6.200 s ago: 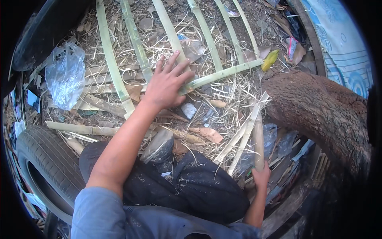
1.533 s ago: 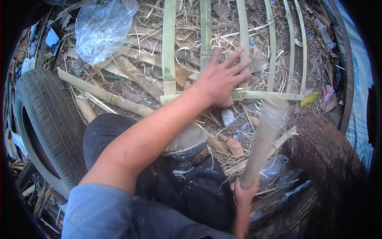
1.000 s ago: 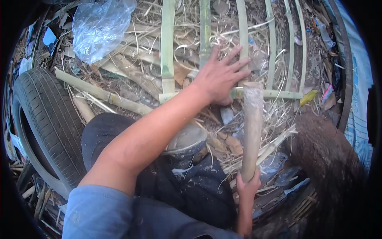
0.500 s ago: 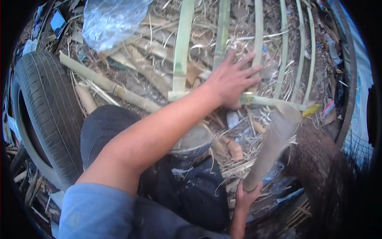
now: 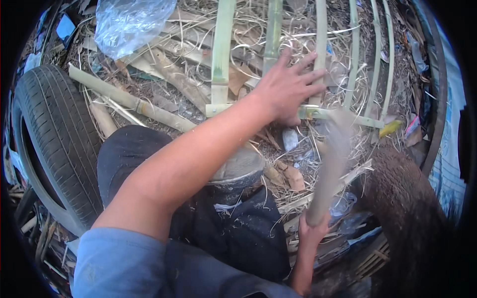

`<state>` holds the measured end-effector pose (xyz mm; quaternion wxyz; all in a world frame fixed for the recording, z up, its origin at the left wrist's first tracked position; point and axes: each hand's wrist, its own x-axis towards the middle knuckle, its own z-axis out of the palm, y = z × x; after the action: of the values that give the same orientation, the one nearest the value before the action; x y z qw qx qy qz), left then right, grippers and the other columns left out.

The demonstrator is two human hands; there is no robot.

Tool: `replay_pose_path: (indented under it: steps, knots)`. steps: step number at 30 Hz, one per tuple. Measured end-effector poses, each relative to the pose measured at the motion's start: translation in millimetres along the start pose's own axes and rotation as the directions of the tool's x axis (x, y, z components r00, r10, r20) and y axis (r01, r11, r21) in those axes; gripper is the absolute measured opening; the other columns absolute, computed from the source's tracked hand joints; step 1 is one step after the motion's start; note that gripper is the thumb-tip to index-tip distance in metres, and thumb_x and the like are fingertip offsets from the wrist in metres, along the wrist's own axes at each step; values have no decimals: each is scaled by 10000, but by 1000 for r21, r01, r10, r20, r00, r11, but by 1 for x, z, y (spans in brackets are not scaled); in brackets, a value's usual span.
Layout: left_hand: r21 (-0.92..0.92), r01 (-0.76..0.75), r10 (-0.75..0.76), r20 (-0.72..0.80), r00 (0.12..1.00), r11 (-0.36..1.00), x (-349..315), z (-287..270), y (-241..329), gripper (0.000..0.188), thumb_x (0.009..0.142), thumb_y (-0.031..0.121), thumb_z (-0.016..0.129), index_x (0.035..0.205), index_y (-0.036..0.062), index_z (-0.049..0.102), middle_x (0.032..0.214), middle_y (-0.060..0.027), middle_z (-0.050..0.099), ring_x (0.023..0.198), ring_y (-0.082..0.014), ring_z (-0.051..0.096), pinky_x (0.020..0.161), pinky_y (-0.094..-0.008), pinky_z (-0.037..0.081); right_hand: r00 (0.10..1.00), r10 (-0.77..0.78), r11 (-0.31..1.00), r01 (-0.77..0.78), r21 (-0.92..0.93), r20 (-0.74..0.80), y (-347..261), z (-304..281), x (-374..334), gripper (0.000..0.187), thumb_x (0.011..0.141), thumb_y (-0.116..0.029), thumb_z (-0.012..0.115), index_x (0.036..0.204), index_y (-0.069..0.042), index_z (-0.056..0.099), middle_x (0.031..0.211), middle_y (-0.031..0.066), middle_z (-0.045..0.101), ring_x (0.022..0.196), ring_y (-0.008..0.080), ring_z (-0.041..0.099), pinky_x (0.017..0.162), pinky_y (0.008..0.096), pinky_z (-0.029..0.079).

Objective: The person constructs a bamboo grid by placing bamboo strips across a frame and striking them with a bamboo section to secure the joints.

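Observation:
My left hand lies with fingers spread over a pale bamboo crosspiece and the slats beside it. Its fingertips rest by an upright bamboo slat. Several slats run away from the crosspiece, among them a wide green one left of the hand. Lower right, my right hand is wrapped round the near end of a thick wooden stick. Motion blurs the stick's far end, which is over the crosspiece; I cannot tell whether they touch.
A black tyre stands at the left. Near it lie a bamboo pole and a clear plastic bag. A round wooden block sits between my legs. Shavings litter the ground. A rough brown trunk-like shape rises at the right.
The stick's far end has swung left along the crosspiece, and my right hand has shifted slightly up. My left hand stays spread on the bamboo. The whole view has shifted a little.

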<state>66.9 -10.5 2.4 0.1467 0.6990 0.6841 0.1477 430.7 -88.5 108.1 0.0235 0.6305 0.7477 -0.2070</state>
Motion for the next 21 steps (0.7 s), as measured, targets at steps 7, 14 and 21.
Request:
replay_pose_path:
  steps: [7,14,21]
  knots:
    - [-46,29,-28,28,999,999,-1,1,-1,913,654,441,785,1475,256,432,1597,3,313,1519,-255,154,1170,-675,172,996,-22,976,41,-212,91,2,5,2,569,720,-187,829,1181,32,579,951,256,675,824,432,672,732,453,541]
    - [-33,16,-13,92,996,999,-8,-3,7,928,668,471,784,1488,250,410,1601,2,307,1523,-257,129,1175,-672,165,990,-122,973,134,-188,73,4,4,9,590,669,-197,859,1155,-7,584,863,237,656,808,470,644,717,492,528]
    - [45,27,-29,40,999,999,4,-7,-9,930,665,499,781,1484,246,419,1599,9,309,1523,-253,132,1168,-666,194,972,-222,964,207,-169,-75,2,6,7,534,735,-181,834,1146,24,562,913,238,690,801,400,697,710,466,543]
